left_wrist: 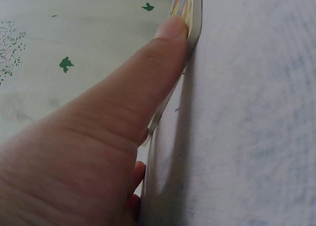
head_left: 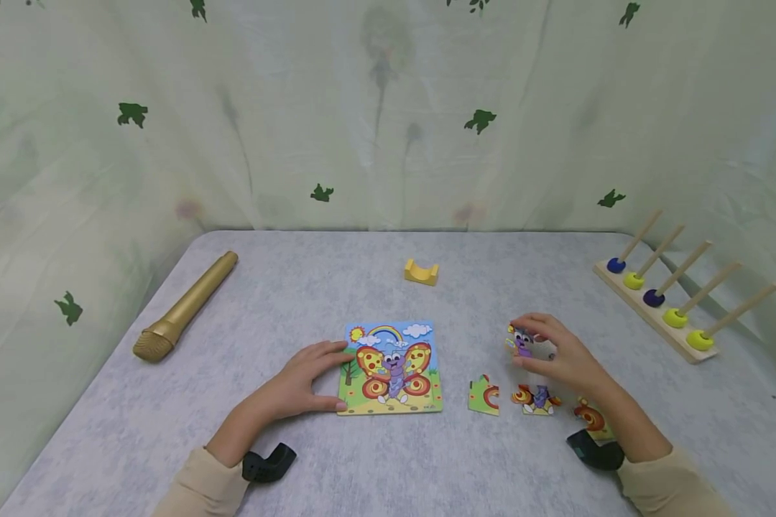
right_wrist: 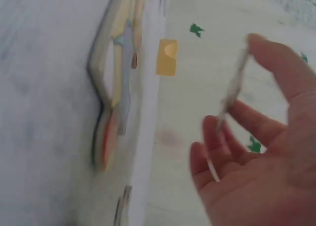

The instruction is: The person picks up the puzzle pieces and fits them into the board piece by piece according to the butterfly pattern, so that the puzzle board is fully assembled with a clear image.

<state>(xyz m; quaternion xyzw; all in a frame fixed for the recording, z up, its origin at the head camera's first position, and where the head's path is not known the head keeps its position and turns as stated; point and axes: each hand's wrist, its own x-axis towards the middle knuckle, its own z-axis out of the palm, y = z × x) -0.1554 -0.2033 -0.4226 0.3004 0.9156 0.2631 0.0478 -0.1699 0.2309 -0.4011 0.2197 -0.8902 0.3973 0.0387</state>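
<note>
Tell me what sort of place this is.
Likely a curtained-off play or activity space, judging by the pale printed fabric hung behind, the butterfly puzzle pieces and the pegged bead toy.

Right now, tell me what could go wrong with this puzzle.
The puzzle piece, held by the right hand above the table, might slip and drop. The black wrist device near the rightmost loose piece could nudge it. The left hand, touching the butterfly board, might shift it.
</note>
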